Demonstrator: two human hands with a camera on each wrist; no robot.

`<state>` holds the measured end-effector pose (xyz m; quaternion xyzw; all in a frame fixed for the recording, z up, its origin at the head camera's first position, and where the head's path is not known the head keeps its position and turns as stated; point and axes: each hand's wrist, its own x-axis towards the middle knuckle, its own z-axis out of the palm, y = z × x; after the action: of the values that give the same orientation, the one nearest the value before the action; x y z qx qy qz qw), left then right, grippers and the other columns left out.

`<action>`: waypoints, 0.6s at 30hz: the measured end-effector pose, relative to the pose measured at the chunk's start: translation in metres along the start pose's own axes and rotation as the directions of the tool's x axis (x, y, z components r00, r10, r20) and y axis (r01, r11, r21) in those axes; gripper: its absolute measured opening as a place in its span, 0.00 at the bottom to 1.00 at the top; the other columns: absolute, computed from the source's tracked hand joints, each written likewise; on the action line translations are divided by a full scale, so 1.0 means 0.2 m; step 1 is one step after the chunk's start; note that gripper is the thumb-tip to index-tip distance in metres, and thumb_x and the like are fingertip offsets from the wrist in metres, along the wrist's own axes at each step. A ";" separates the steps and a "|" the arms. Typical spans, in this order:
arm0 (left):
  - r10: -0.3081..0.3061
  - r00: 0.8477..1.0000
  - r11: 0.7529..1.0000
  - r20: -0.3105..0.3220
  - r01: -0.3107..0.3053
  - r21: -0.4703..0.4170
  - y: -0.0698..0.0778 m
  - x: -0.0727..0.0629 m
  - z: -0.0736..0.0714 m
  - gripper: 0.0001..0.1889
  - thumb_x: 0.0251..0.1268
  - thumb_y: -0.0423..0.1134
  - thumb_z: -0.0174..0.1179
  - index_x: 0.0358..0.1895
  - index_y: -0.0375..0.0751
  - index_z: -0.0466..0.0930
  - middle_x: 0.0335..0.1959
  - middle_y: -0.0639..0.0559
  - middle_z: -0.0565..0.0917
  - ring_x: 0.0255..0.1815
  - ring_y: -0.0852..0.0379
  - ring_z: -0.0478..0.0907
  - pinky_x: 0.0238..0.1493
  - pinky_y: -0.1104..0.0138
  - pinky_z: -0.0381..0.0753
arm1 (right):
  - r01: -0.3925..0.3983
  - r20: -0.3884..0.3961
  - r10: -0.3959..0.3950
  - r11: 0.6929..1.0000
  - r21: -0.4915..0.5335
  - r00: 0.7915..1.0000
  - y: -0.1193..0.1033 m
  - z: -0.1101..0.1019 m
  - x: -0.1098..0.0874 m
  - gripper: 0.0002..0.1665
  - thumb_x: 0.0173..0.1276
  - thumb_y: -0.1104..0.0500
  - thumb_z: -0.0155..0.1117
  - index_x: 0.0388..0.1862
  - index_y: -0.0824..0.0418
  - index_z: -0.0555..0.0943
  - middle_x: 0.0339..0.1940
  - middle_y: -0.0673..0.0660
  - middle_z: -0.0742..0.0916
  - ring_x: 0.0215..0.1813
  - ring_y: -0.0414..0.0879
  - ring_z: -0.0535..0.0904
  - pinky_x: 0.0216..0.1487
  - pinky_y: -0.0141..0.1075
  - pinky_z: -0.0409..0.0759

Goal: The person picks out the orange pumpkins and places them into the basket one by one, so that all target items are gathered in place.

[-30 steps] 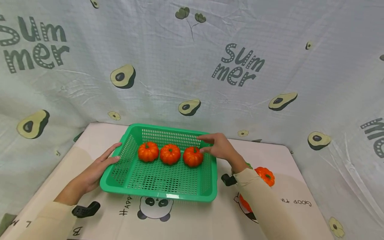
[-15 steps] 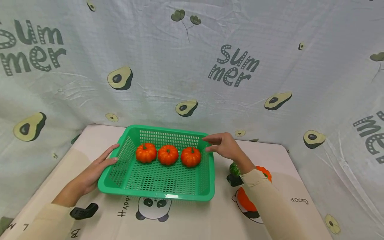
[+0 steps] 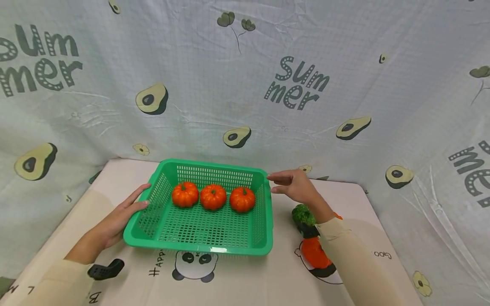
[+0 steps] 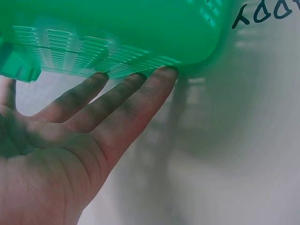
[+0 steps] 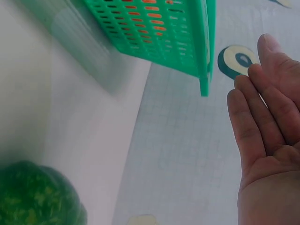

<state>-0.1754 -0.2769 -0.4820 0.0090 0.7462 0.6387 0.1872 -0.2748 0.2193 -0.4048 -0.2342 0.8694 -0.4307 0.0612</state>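
Note:
A green slotted plastic basket (image 3: 199, 248) stands on the table with three small orange pumpkins inside: left (image 3: 185, 194), middle (image 3: 213, 197) and right (image 3: 243, 199). My left hand (image 3: 118, 219) holds the basket's left side, its thumb at the rim. In the left wrist view several fingers (image 4: 119, 112) lie along the outer basket wall. My right hand (image 3: 296, 185) is just outside the right rim, fingers extended and holding nothing. In the right wrist view its palm (image 5: 272, 154) shows bare beside the basket wall (image 5: 154, 28).
Right of the basket lie a green bumpy, broccoli-like piece (image 3: 303, 214) and an orange-red piece (image 3: 314, 253), partly under the right sleeve (image 3: 352, 259). Another orange piece (image 3: 337, 216) is nearly hidden by that arm. A printed cloth (image 3: 214, 80) hangs behind the table.
My right hand has moved right, from over the rightmost pumpkin to outside the basket rim. My left hand stays at the basket. The head view has shifted slightly.

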 end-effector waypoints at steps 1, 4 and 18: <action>0.000 1.000 1.000 -0.001 0.000 0.001 0.00 0.00 0.00 0.36 0.86 0.55 0.42 0.85 0.70 0.31 0.86 0.31 0.39 0.72 0.38 0.63 0.54 0.67 0.80 | -0.003 -0.002 0.003 1.000 -0.005 1.000 0.01 -0.01 -0.01 0.24 0.67 0.65 0.73 0.62 0.66 0.85 0.62 0.67 0.87 0.66 0.64 0.83 0.61 0.50 0.84; -0.001 1.000 1.000 -0.005 0.001 -0.001 0.00 0.00 0.00 0.36 0.86 0.55 0.42 0.85 0.71 0.32 0.86 0.31 0.39 0.72 0.39 0.63 0.54 0.66 0.80 | -0.025 -0.002 0.025 1.000 -0.017 1.000 0.02 -0.02 -0.03 0.24 0.68 0.65 0.73 0.63 0.66 0.84 0.63 0.67 0.87 0.67 0.64 0.83 0.63 0.51 0.83; 0.013 1.000 1.000 0.008 -0.013 -0.011 0.01 0.00 0.00 0.36 0.86 0.54 0.42 0.85 0.71 0.32 0.85 0.30 0.40 0.66 0.54 0.70 0.54 0.68 0.81 | -0.051 -0.003 0.051 0.999 -0.015 0.999 0.08 -0.13 -0.12 0.23 0.69 0.64 0.73 0.62 0.66 0.85 0.62 0.68 0.87 0.65 0.62 0.84 0.60 0.45 0.85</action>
<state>-0.1748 -0.2766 -0.4807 0.0155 0.7419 0.6440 0.1861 -0.2668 0.2566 -0.4033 -0.2117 0.8784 -0.4229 0.0691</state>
